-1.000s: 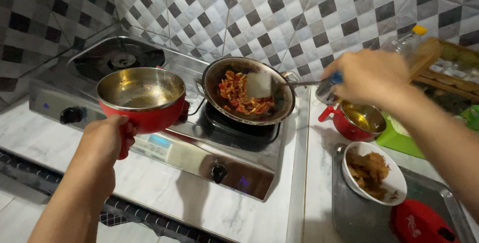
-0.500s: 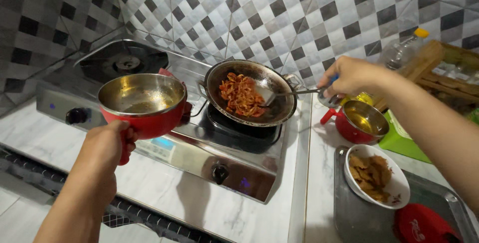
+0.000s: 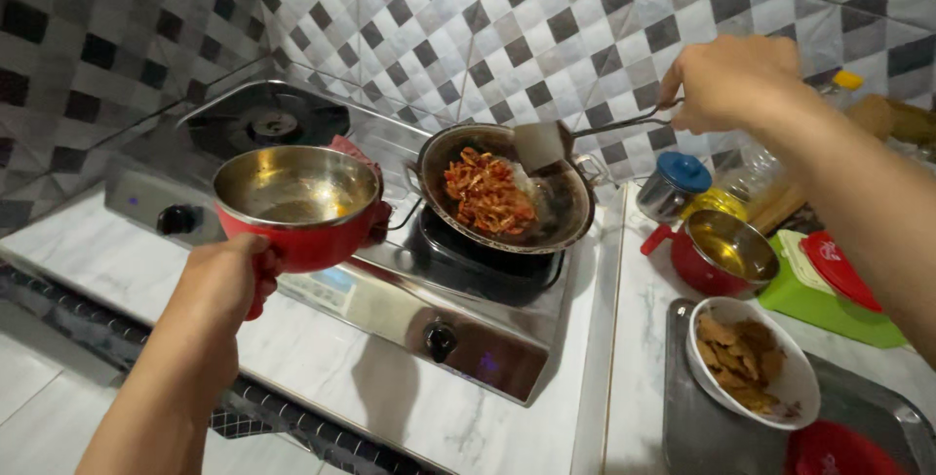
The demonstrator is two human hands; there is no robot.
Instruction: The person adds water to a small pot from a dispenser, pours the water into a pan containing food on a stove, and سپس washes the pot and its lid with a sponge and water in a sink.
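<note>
While a steel two-burner gas stove point(image 3: 390, 290) fills the left of the white marble counter point(image 3: 624, 338), a dark wok point(image 3: 507, 192) of reddish fried food sits on its right burner. Left of the wok, the left hand point(image 3: 219, 285) is closed around the handle of a red saucepan point(image 3: 297, 202), held over the stove. Far right, the right hand point(image 3: 731, 80) grips a metal spatula point(image 3: 546, 141), its blade over the wok. Near right sit a red pot of oil point(image 3: 726, 251) and a white bowl point(image 3: 751, 363) of fried pieces.

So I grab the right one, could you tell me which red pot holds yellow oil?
The small red pot right of the stove; the left hand holds the other red pot.
</note>
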